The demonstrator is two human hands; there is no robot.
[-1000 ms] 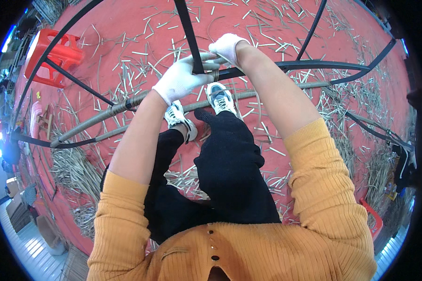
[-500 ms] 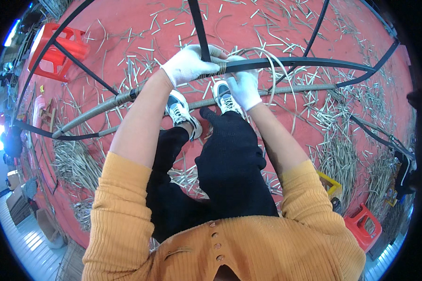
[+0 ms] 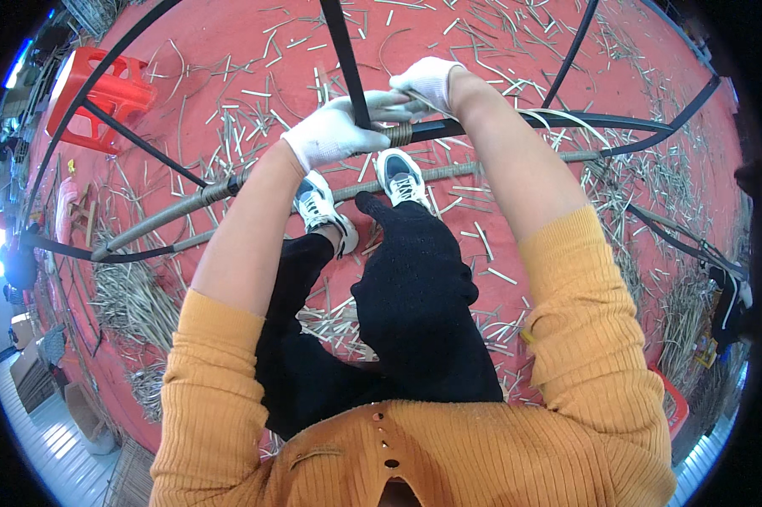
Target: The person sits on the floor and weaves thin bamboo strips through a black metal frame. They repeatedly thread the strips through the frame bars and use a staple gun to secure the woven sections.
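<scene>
Gripping the black frame where an upright bar meets the curved rail, the gloved left hand sits beside a tan binding, while the right hand, pinched narrow, holds a pale strip near the binding, above a red floor strewn with scraps.

A red plastic stool sits at upper left, on a red floor strewn with pale scraps.
</scene>
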